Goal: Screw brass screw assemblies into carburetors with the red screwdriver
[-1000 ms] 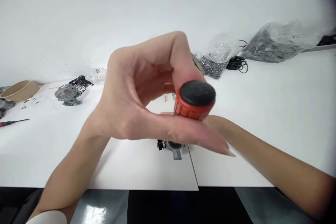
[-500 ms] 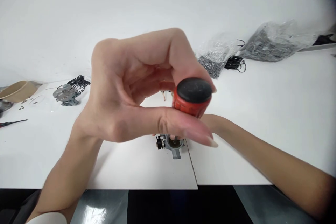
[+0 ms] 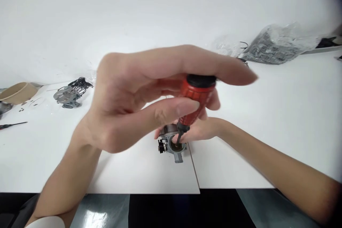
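**Red screwdriver at the metal part's round opening, both hands occupied**

White table (image 3: 294,114) carries everything. Big clear bag (image 3: 283,44), far right: full of grey small parts. Beige bowl (image 3: 13,96), far left: tilted, can't see inside. Left hand (image 3: 130,92) grips the screwdriver: thumb against the handle, index finger stretched across its cap. Right hand (image 3: 201,130) clamped around the back of the metal part (image 3: 169,144), which sits near the front table edge, below the left hand. Can't tell if the hands touch each other. Second metal part (image 3: 67,96) lies at left, black wires (image 3: 82,84) just behind it. Red screwdriver (image 3: 188,117) slants down, shaft over the opening; can't tell how deep the tip goes. Spare screwdriver (image 3: 8,125) lies at the left edge, small bits (image 3: 22,108) near the bowl.

Vs half a second ago: index finger was curled around the handle, now straight; cap faced the camera, now the handle is tilted and the shaft shows. Metal part roughly unmoved.
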A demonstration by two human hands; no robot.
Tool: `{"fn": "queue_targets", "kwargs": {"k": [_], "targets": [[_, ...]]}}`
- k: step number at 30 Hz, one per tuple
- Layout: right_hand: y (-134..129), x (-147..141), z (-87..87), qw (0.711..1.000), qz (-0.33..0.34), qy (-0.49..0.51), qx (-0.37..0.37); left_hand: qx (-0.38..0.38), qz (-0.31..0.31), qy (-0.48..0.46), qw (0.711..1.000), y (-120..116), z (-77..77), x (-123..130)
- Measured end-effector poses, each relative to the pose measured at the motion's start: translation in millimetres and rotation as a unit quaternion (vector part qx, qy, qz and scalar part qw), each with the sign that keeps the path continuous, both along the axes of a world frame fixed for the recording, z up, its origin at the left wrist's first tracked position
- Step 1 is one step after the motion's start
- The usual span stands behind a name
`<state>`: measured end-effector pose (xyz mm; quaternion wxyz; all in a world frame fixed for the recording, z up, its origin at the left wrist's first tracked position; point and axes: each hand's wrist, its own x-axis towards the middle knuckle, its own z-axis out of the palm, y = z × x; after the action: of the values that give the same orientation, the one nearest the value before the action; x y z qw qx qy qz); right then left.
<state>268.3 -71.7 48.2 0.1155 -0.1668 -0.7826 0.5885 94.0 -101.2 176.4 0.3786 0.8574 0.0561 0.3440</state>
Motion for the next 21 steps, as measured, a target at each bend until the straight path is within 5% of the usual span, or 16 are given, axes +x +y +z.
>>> {"fn": "queue_targets", "kwargs": {"k": [7,15,21], "targets": [[-0.1,1.8,1.6,1.000,-0.015,-0.007,0.001,0.078,0.096,-0.073,0.990,14.9,-19.4,-6.7],[1.9,0.4,-1.2,0.999,-0.002,0.014,-0.032,-0.062,-0.030,-0.112,0.991,31.1,-28.4,1.9],[-0.1,-4.1,2.3,0.997,-0.013,0.002,-0.082,-0.058,-0.053,-0.113,0.990,28.6,-27.1,3.1]]}}
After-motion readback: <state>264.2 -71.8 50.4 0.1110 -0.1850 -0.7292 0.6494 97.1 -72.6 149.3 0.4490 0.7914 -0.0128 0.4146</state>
